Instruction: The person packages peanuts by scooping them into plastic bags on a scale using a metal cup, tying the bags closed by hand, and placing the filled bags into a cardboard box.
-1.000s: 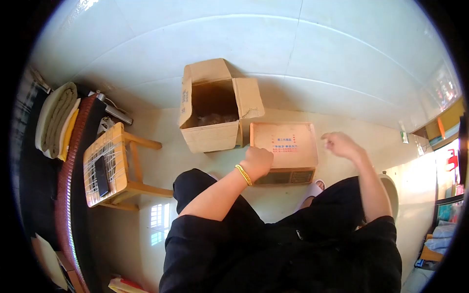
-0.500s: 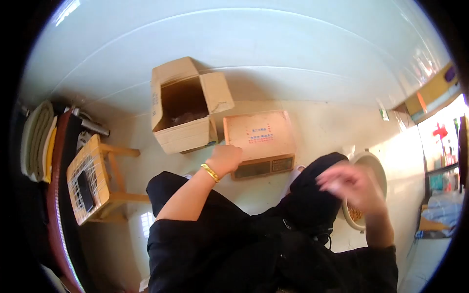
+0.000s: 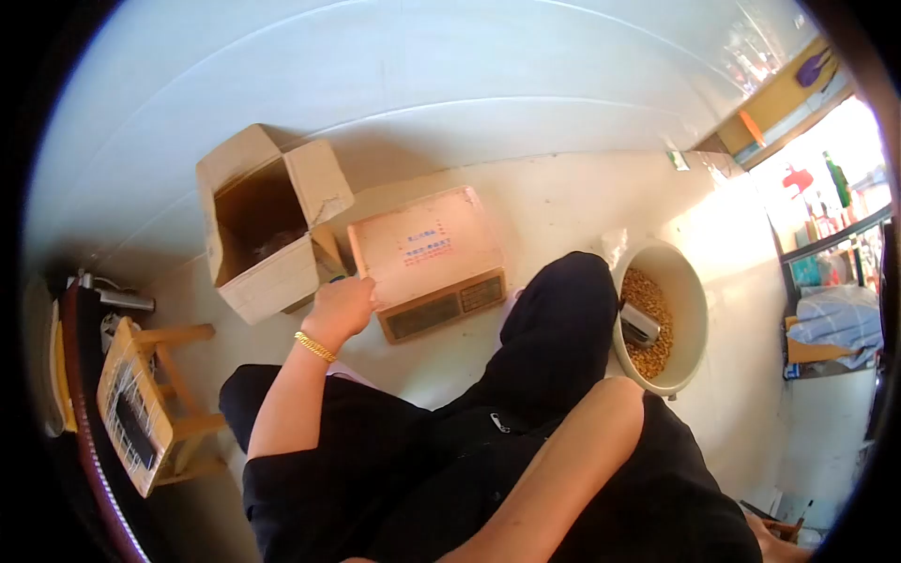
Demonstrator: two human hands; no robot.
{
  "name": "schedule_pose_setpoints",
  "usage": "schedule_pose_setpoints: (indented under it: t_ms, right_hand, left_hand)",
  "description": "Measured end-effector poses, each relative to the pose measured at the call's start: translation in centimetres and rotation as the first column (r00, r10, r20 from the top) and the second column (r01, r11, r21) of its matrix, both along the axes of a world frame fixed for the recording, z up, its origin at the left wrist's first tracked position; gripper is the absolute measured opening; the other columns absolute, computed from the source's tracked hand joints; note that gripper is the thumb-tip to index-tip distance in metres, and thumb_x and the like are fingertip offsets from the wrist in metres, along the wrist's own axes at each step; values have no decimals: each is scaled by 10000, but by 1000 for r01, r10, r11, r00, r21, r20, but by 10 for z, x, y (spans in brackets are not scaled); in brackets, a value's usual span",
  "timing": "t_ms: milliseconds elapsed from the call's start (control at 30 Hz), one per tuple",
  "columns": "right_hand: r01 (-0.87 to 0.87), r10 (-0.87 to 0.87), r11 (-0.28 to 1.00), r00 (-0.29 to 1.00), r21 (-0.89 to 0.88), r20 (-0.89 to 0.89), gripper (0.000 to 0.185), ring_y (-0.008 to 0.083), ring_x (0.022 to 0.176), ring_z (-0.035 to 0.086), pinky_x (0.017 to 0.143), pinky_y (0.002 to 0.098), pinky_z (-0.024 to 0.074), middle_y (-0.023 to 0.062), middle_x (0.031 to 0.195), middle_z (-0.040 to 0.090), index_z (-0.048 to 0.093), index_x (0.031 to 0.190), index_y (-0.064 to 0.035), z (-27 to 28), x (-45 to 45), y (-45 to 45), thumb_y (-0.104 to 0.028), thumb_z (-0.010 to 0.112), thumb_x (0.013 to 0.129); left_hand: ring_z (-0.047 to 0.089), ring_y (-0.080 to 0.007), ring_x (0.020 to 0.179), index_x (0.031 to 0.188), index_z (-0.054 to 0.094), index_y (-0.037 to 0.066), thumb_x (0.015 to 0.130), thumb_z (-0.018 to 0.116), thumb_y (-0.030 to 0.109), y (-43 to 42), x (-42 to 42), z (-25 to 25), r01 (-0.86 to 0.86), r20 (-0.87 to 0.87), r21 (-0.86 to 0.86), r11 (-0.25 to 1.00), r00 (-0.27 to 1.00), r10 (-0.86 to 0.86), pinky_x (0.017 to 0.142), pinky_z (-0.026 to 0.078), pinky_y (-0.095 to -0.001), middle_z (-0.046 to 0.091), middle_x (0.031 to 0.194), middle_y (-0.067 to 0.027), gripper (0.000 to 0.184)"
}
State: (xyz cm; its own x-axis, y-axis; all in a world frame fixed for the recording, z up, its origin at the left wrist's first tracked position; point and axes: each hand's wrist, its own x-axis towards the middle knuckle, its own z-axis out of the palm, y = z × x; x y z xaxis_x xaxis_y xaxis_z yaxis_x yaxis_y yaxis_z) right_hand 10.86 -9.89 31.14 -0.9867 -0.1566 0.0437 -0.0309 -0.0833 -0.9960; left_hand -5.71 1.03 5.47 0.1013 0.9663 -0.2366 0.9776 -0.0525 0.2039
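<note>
My left hand (image 3: 342, 311), with a gold bracelet at the wrist, is closed at the left front edge of a weighing scale (image 3: 427, 246). What its fingers hold, if anything, is hidden. The scale has a flat pinkish top with printed lettering and a dark display panel at the front. To its left stands an open cardboard box (image 3: 267, 286), flaps up, with something clear and crumpled inside. My right forearm (image 3: 563, 460) is bent back towards my body, and the right hand is out of view. Past my right knee stands a pale bucket (image 3: 693, 328) of small brown nuts or kernels (image 3: 648, 281), a metal scoop (image 3: 640, 325) lying in them.
A wooden stool (image 3: 141, 413) with a dark flat object on its woven seat is at left. Shelves with folded cloth (image 3: 840, 328) stand at the right. A pale wall (image 3: 422, 66) runs behind the box. Skin shows at the bottom right edge; whose is unclear.
The view has swung right, bringing the bucket and scoop fully into sight. My right hand has left the space above the bucket and gone out of view. My left hand stays by the scale.
</note>
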Motion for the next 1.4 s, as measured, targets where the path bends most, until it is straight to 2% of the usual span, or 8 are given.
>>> schedule_pose_setpoints:
  t_ms: [267,333,433,567,900,1067,1200,1400]
  right_hand:
    - [823,-848,233,433,518,-306,117,157,784,618,686,246,488,86,867,630,639,918,-7,-48,123,117,-21,551,843]
    - [817,-934,-256,-71,517,-350,127,102,782,586,706,228,457,30,881,633,628,956,-13,-70,187,152,-10,548,858]
    - [359,-884,-456,-82,814,-459,141,222,792,620,720,328,483,123,948,628,625,967,-22,-112,278,167,-85,529,884]
    - [-214,-994,-113,12,970,-113,164,369,852,608,760,464,476,179,935,639,644,868,-56,-194,373,137,-156,515,864]
    - [190,-938,88,-315,978,145,220,285,716,615,666,388,466,170,760,643,671,874,-26,-301,453,80,-207,566,807]
    - [263,-934,166,-268,950,238,208,269,728,631,676,370,479,168,767,652,679,906,-39,-320,466,90,-194,579,809]
    - [261,-917,189,-297,947,265,253,285,800,646,730,375,487,195,849,659,675,942,-38,-304,450,90,-199,564,782]
    - [241,-938,172,-256,955,233,217,246,701,623,658,379,471,165,735,640,670,867,-26,-305,458,88,-214,573,818]
  left_hand:
    - [603,-321,895,1083,563,88,834,624,248,-9,0,8,-9,-19,-62,998,1000,8,730,483,-442,628,904,-139,302]
    - [604,-320,896,1078,564,89,830,627,246,-14,0,9,14,-24,-57,998,1000,-15,728,484,-442,629,906,-141,300]
    - [604,-322,890,1069,564,90,829,625,244,-11,10,17,18,-7,-105,994,1000,-19,732,483,-441,628,897,-145,291]
    - [608,-312,881,1029,579,84,822,625,240,-3,5,3,36,-6,-23,999,999,-36,720,484,-436,627,900,-131,263]
    - [624,-229,908,1237,542,64,880,584,147,-68,-70,151,-602,518,323,730,758,396,803,472,-325,624,1109,-160,369]
    - [616,-336,850,1070,597,35,879,541,134,-198,-124,50,-609,-154,373,700,703,694,750,487,-411,622,983,-202,222]
    - [646,-274,717,738,681,86,839,467,154,-402,-126,-139,-389,-408,-401,829,886,219,668,503,-421,660,738,-138,246]
    - [635,-281,738,765,678,90,832,479,161,-492,30,-187,-617,-178,-644,452,695,696,677,494,-428,649,771,-133,222]
